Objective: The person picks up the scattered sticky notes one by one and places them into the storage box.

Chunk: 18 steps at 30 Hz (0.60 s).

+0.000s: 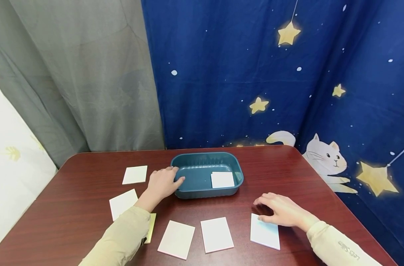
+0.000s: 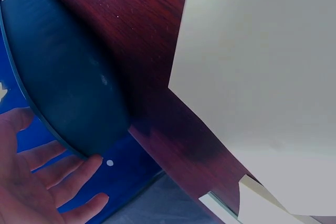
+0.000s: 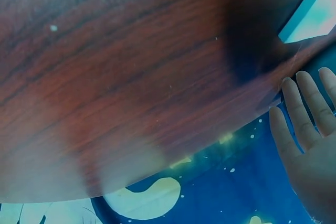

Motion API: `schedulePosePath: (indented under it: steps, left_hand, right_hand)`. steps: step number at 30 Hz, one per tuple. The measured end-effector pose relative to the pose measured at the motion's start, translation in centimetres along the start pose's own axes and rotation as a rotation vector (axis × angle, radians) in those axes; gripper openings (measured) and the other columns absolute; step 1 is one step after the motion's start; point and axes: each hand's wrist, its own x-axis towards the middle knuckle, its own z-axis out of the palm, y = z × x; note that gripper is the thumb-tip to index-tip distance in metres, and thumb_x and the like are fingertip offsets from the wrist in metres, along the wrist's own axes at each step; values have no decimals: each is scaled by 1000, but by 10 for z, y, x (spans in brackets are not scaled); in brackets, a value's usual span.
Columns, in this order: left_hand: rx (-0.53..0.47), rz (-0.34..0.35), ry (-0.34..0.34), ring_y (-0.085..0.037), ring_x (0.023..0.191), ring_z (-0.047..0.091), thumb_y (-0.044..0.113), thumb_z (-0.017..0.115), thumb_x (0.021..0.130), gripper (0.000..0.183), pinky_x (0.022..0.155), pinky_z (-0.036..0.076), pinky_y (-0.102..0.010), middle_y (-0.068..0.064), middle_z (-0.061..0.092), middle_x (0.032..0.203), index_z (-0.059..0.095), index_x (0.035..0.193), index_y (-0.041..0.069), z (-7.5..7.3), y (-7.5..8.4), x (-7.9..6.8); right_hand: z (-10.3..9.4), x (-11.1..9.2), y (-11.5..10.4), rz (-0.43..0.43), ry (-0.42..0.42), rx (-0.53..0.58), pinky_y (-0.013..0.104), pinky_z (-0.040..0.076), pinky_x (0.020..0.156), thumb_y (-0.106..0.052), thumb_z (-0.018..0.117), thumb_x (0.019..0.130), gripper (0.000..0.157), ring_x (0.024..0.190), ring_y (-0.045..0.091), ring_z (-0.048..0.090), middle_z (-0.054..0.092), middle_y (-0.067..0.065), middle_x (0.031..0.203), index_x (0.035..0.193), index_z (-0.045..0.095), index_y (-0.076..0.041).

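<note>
A teal plastic basket point(image 1: 192, 180) stands at the middle of the table's far side, with a white paper pad point(image 1: 222, 180) in its right half. My left hand point(image 1: 163, 181) touches the basket's left rim, its fingers fairly straight and spread in the left wrist view. Over the upper edge of a pale bluish pad point(image 1: 266, 234) hovers my right hand point(image 1: 282, 211), its thumb at the pad and its fingers loosely extended. Whether the thumb touches it is unclear. Nearer me lie a white pad point(image 1: 216, 235), a cream pad point(image 1: 177, 240) and a yellow pad point(image 1: 151, 228), the last partly behind my left sleeve.
Two more white pads, one upper point(image 1: 134, 174) and one lower point(image 1: 122, 202), lie left of the basket. The dark red tabletop point(image 1: 89, 184) ends in front of a grey curtain point(image 1: 115, 92) and a blue starry curtain point(image 1: 222, 74).
</note>
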Motion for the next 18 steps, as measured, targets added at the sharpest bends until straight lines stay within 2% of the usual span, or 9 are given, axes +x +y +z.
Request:
schedulePosePath:
  steps: [8,18]
  left_hand:
    - [-2,-2,-1,-28,91,57,40,56,83,48,75,43,-47,-13,59,108,58,113,4,0,0,1]
    - [5,-1,-7,-28,91,57,42,54,83,49,75,43,-47,-13,58,108,57,114,4,0,0,1]
  right_hand:
    - [3,-7,-5,34,-23,6,32,45,71,-46,63,77,39,90,4,48,53,-12,101,107,58,-21]
    - [8,-11,-10,16,-24,6,32,44,72,-49,62,75,43,92,4,47,53,-14,105,109,57,-22]
